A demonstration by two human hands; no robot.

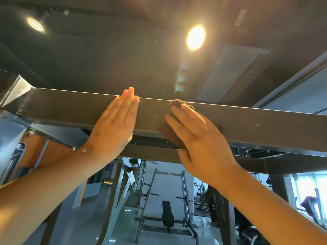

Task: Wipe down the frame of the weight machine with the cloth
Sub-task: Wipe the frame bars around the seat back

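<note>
On the overhead frame beam (247, 119), cloth (169, 133) lies under the right hand (200, 137).

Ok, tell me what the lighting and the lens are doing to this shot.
Head view: the ceiling lamp flares, washing warm haze over the frame beam, the left hand and the right hand; head view again, the wide lens stretches the forearms toward the corners, the window at right is blown out, and the dark cloth under the right hand shows little detail.
</note>
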